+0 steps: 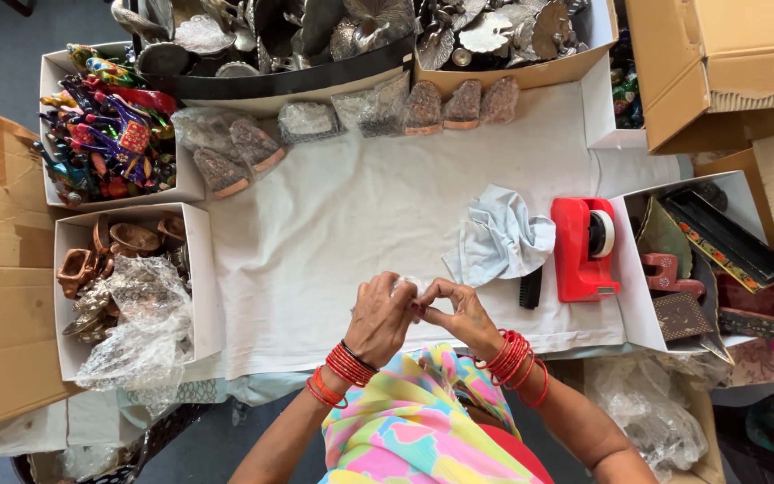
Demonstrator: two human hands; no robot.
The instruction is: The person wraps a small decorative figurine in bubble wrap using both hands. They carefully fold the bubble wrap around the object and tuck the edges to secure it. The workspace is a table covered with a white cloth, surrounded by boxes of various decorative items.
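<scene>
My left hand [380, 319] and my right hand [460, 312] meet near the front edge of a white cloth [360, 215], fingertips pinched together on a small clear plastic-wrapped piece [410, 287]. Most of that piece is hidden by the fingers. Both wrists carry red bangles. A crumpled pale blue cloth [501, 236] lies just right of my right hand, with a black brush [530, 288] beside it and a red tape dispenser [583, 247] further right.
A row of wrapped ornaments [423, 108] lines the cloth's far edge. White boxes at left hold colourful figures [109, 125] and brown items with plastic bags [132, 296]. Metal pieces [351, 27] fill boxes at the back. Right box [700, 251] holds decorated trays; cardboard cartons [718, 63] stand around.
</scene>
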